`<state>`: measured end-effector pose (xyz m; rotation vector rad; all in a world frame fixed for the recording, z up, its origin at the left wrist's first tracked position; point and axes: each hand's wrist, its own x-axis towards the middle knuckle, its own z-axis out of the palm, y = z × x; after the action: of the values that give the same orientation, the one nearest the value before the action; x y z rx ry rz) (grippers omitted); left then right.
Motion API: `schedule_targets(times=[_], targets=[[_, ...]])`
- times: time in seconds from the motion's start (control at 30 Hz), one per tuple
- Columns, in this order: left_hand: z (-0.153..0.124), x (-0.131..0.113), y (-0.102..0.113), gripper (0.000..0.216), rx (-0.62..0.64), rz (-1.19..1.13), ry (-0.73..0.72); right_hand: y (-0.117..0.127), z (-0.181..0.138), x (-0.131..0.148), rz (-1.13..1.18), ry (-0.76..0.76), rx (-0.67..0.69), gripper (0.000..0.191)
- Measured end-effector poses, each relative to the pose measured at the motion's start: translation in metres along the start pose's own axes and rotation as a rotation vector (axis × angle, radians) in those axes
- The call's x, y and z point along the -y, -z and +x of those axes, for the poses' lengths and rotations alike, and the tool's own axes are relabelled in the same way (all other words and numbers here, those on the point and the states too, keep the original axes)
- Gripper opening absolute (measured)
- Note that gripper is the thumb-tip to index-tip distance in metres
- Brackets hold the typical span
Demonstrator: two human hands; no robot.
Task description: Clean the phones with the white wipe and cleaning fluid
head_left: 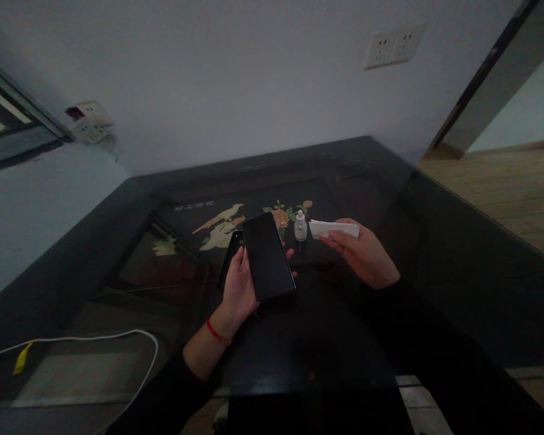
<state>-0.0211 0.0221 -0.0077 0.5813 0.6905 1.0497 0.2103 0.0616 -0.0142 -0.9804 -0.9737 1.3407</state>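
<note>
My left hand is wrapped round a black smartphone, its dark screen turned up toward me. Behind the phone, on its left, lies a flat black item that looks like a phone case; the hand covers part of it. My right hand pinches a folded white tissue between thumb and fingers, a little above the table. Between the phone and the tissue a small white dropper bottle stands upright, touched by neither hand.
The glossy dark table has a bird-and-flower decoration. A white cable with a yellow tag runs over its left front. Behind rises a pale wall with sockets; wooden floor shows at the right.
</note>
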Motion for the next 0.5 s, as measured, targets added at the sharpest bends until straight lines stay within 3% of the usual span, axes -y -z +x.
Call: schedule_targets(times=[0.2,0.33,0.4,0.5], targets=[[-0.004,0.003,-0.005,0.057,0.018,-0.098,0.049,-0.006,-0.005,-0.006,-0.133,0.099,-0.074,0.026],[-0.009,0.020,-0.009,0.059,0.076,-0.101,0.148,-0.009,-0.014,-0.001,-0.526,0.355,-0.115,0.022],[-0.014,0.029,-0.012,0.063,0.136,-0.065,0.183,-0.011,-0.021,-0.001,-0.720,0.552,-0.032,0.024],[-0.022,0.038,-0.016,0.070,0.208,-0.025,0.234,-0.014,-0.028,-0.005,-0.837,0.804,0.149,0.037]])
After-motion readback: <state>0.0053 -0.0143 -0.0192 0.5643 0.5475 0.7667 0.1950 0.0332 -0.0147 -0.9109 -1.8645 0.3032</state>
